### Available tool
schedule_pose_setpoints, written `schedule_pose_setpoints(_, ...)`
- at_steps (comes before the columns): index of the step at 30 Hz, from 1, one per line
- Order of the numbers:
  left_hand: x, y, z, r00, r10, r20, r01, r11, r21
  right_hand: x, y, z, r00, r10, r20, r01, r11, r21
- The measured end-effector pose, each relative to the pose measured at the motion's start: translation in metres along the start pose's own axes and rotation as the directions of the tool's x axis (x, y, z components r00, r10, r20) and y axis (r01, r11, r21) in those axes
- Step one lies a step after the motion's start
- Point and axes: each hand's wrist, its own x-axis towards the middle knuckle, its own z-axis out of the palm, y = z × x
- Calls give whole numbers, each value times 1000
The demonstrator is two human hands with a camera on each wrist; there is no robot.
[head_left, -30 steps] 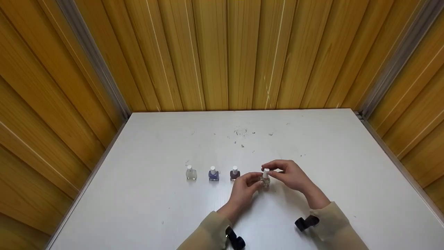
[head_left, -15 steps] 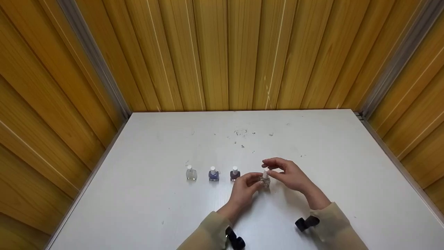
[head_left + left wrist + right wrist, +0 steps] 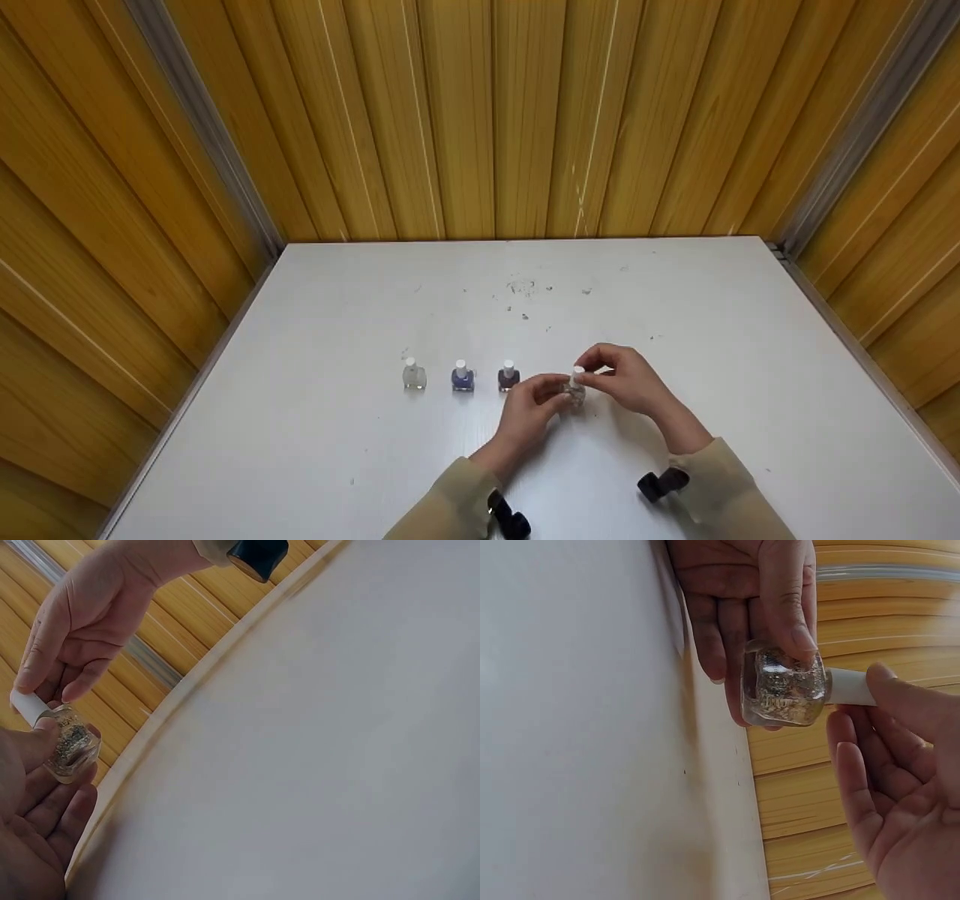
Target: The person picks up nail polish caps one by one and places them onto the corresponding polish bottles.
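Note:
A clear glass nail polish bottle (image 3: 784,686) with gold and dark glitter inside is between my two hands, over the right half of the white table. My left hand (image 3: 527,409) pinches its glass body between thumb and fingers. At the top, the thumb and fingers of my right hand (image 3: 626,379) pinch the white cap (image 3: 850,687), which sits on the bottle neck. In the left wrist view the glitter bottle (image 3: 73,744) is tilted, with the cap (image 3: 30,706) between the right fingertips. The right hand's other fingers curl loosely below the cap in the right wrist view.
Left of my hands, three more nail polish bottles stand upright in a row: a clear one (image 3: 414,376), a blue-violet one (image 3: 463,379) and a dark purple one (image 3: 508,379). Wood-patterned walls (image 3: 525,120) enclose the white table (image 3: 337,315) at the back and sides.
My right fingers loosened and lifted off around the cap half a second ago, and now close on it again. The left hand and the three standing bottles have stayed in place.

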Motion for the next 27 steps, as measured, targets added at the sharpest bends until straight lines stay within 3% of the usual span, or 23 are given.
schedule_pose_setpoints(6, 0, 1, 0, 1000, -14, 4, 14, 1000, -24, 1, 5, 1, 1000, 8, -4, -8, 1000, 2)
schedule_pose_setpoints(15, 0, 0, 0, 1000, 1, 5, -1, 999, -40, -1, 5, -3, 994, -62, 86, 52, 992, 114)
schedule_pose_setpoints(27, 0, 0, 0, 1000, -18, 10, 18, 998, -67, 2, 4, 6, 1000, 15, -26, -14, 1000, 13)
